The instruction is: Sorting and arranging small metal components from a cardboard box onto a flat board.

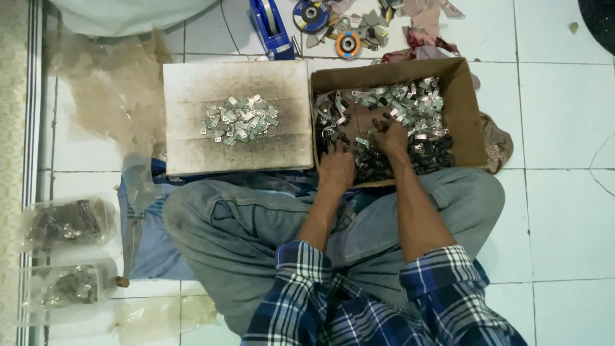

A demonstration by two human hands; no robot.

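I sit cross-legged on a tiled floor. Both hands reach into an open cardboard box (pixel 464 109) full of small metal parts (pixel 413 106), some shiny, some dark. My left hand (pixel 336 168) rests palm down on the dark parts near the box's front edge. My right hand (pixel 392 138) digs into the pile in the middle, fingers curled among the pieces; whether it grips any is hidden. To the left lies a flat, sooty cardboard sheet (pixel 192 90) with a small heap of shiny metal parts (pixel 240 120) on it.
A blue tape dispenser (pixel 270 29), grinding discs (pixel 312 16) and scraps lie behind the box. Clear plastic bags of metal parts (pixel 67 224) sit at the left by a wall edge. A blue cloth (pixel 144 243) lies under my legs.
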